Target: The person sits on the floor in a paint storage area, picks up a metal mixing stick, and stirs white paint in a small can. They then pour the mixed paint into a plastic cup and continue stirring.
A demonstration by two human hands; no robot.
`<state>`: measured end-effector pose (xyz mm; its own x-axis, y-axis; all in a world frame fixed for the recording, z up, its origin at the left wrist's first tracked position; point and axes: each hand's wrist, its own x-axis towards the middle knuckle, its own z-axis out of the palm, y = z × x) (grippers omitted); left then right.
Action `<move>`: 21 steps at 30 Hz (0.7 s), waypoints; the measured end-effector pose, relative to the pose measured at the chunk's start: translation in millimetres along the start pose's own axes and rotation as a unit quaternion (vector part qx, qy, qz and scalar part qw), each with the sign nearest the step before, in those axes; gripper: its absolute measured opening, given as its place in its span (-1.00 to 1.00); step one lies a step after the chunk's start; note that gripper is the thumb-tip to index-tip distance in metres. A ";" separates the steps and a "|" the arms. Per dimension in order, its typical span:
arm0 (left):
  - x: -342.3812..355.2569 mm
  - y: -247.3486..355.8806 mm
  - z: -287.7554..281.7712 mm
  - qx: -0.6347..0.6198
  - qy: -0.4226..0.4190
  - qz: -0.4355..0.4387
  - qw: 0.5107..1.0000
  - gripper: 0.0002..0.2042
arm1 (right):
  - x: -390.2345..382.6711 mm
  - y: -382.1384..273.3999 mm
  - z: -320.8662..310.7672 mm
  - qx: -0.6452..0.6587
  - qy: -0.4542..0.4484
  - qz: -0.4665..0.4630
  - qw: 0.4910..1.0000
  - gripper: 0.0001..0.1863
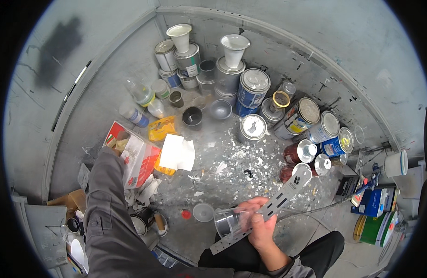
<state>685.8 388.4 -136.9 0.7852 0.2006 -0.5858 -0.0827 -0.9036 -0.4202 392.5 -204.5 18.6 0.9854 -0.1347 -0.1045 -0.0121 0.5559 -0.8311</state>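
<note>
My right hand [262, 231] is closed around a clear plastic cup [224, 223] and a flat, slotted metal mixing stick [282, 198]. The cup lies tilted, its mouth to the left, and the stick runs diagonally across it above my lap. My left arm [109, 194] reaches to a red and white box [139, 157] on the bench; my left hand [116, 147] is at the box's opening, its fingers mostly hidden by the sleeve and box. A white sheet of paper [177, 153] lies beside the box, over an orange packet.
Paint cans [253, 88] stand along the curved back wall, some stacked, with white paper strainers [234, 50] on top. A dark cup [192, 117] and a silver-topped can [253, 127] stand mid-bench. A clear lid [203, 212] and red cap [186, 214] lie near the front edge.
</note>
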 end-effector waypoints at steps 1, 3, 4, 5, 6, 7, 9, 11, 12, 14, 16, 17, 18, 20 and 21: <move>0.0 0.0 -0.3 0.002 -0.004 0.002 1.000 -0.75 | 0.2 -0.4 0.5 -0.022 0.007 0.005 1.000 -0.49; 1.4 -0.4 -3.1 0.007 -0.005 0.004 1.000 -0.75 | 0.2 -1.3 0.9 -0.043 0.027 0.028 0.998 -0.38; 1.6 -0.9 -4.0 0.008 -0.007 0.006 1.000 -0.75 | 0.7 -1.3 0.7 -0.046 0.023 0.019 0.999 -0.43; 1.7 -1.5 -4.6 0.009 -0.007 0.008 1.000 -0.75 | 1.3 -1.1 0.4 -0.039 0.013 0.011 0.999 -0.48; 1.7 -2.9 -5.2 0.007 -0.007 0.009 1.000 -0.75 | 2.3 -0.9 -0.1 -0.031 0.001 0.003 1.000 -0.53; 2.0 -4.5 -5.4 0.007 -0.005 0.013 1.000 -0.75 | 3.2 -0.3 -0.5 -0.035 0.006 -0.001 0.999 -0.53; 1.6 -7.7 -3.3 0.003 -0.001 0.024 1.000 -0.75 | 5.5 0.4 -1.9 -0.036 0.006 -0.004 0.999 -0.52; -1.1 -12.3 0.3 -0.005 0.005 0.037 0.999 -0.75 | 6.1 2.6 -0.5 -0.031 0.020 -0.002 0.999 -0.52; -6.3 -14.2 4.5 -0.032 0.016 0.031 0.999 -0.75 | 5.7 2.4 0.1 -0.037 0.033 0.008 0.999 -0.49; -22.5 -20.1 14.1 -0.132 0.048 -0.001 0.990 -0.72 | 5.7 2.4 2.0 -0.047 0.041 0.011 0.998 -0.43; -37.4 -22.3 20.7 -0.192 0.086 -0.008 0.978 -0.70 | 5.6 1.6 3.1 -0.054 0.039 -0.008 0.998 -0.38; -43.9 -22.2 22.7 -0.222 0.089 -0.016 0.971 -0.69 | 5.4 1.3 3.6 -0.062 0.044 -0.005 0.997 -0.36; -49.9 -20.1 24.6 -0.254 0.112 -0.036 0.960 -0.69 | 4.7 0.5 3.7 -0.066 0.051 -0.003 0.997 -0.34; -62.5 -17.2 28.7 -0.297 0.149 -0.076 0.940 -0.68 | 2.9 -1.2 3.3 -0.094 0.055 0.004 0.994 -0.29; -68.8 -16.2 31.5 -0.339 0.151 -0.070 0.926 -0.68 | 1.3 -1.6 3.3 -0.090 0.056 0.008 0.994 -0.28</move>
<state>613.7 401.2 -111.6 0.9031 0.3112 -0.2959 0.3569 -0.9271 0.1142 394.4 -202.8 21.6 0.9600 -0.2225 -0.1702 -0.0678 0.4050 -0.9118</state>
